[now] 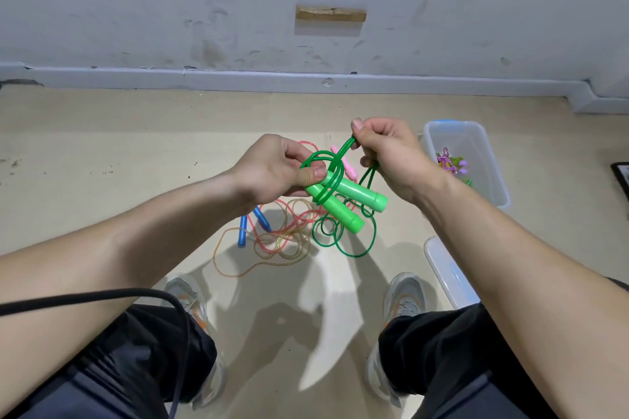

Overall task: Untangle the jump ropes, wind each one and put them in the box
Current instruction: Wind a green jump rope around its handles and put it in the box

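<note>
Green jump rope (344,205), held in mid-air above the floor (102,180) between the seated person's knees. Its two green handles lie side by side, pointing down and to the right, with several turns of green cord (357,250) looped round their upper ends; the remaining cord hangs below them in loose loops. The left hand (272,171) grasps the handles at the cord end, thumb pressed on top and fingers curled beneath. The right hand (391,156) pinches a raised loop of the cord between thumb and bent fingers, just above and to the right of the handles.

On the floor beneath the hands lies a tangle of pink and yellow ropes (289,238), with two blue handles (242,231) at its left and a pink handle (349,168) showing behind the green cord.

A clear plastic box (486,153) stands on the floor to the right, beyond the right hand; a wound purple rope (446,161) lies inside it. The box's lid (442,265) rests on the floor nearer the person, beside the right shoe (405,296). A black cable (102,296) crosses the left thigh.
</note>
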`<state>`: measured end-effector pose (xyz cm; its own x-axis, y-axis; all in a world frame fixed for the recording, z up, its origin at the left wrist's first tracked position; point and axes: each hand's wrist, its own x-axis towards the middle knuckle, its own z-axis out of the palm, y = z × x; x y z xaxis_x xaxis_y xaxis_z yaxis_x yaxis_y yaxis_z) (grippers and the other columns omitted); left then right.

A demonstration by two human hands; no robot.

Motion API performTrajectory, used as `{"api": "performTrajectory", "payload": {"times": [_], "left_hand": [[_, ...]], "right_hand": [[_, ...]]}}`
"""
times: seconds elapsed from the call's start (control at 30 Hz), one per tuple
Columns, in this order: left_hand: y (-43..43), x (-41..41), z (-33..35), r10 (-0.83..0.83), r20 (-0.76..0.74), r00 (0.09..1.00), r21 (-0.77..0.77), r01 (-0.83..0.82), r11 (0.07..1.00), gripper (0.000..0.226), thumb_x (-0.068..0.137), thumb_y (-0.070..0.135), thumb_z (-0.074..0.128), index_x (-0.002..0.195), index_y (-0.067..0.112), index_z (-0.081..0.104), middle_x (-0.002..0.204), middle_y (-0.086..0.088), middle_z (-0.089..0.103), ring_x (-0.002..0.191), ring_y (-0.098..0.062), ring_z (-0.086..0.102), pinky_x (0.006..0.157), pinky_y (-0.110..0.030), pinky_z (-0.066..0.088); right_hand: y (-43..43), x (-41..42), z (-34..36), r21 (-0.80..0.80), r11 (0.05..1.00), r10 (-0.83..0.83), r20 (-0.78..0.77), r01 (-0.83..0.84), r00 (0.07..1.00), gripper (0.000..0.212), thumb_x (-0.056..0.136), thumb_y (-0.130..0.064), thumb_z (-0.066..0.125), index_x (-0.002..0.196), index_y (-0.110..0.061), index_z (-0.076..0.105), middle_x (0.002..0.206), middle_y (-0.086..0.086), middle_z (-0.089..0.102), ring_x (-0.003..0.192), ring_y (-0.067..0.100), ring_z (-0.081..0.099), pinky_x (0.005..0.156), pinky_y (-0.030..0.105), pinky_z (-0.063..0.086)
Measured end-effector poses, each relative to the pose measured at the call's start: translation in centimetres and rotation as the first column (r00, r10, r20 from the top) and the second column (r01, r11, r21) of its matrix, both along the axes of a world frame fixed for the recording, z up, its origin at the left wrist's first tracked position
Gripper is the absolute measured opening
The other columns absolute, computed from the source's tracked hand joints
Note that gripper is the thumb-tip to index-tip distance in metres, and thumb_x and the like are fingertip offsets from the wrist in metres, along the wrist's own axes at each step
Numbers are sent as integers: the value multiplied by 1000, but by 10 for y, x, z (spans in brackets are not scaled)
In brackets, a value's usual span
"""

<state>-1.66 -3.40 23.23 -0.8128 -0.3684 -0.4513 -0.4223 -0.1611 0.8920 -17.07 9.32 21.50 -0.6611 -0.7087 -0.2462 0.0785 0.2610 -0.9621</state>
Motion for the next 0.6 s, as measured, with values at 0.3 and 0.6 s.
{"api": "performTrajectory", "payload": {"times": [0.3, 0.6], "left_hand": [[-8, -1, 5, 231, -108, 967, 328, -185, 926, 10, 95, 6, 60, 100, 1, 67, 82, -5, 73, 73, -13, 73, 63, -19, 57], [-28, -9, -14, 574, -103, 813, 140, -559, 817, 14, 94, 6, 66, 104, -4, 65, 92, -15, 69, 74, -18, 73, 69, -24, 60]], "right_hand": [[3, 18, -18, -57, 998, 2, 422, 24, 907, 23, 103, -21, 50, 84, -15, 61, 63, 1, 45, 50, 11, 36, 52, 28, 33], [-8, 68, -24, 101, 986, 129, 68, -135, 989, 31, 106, -22, 42, 82, -22, 63, 53, -7, 35, 50, 17, 33, 59, 33, 33]]}}
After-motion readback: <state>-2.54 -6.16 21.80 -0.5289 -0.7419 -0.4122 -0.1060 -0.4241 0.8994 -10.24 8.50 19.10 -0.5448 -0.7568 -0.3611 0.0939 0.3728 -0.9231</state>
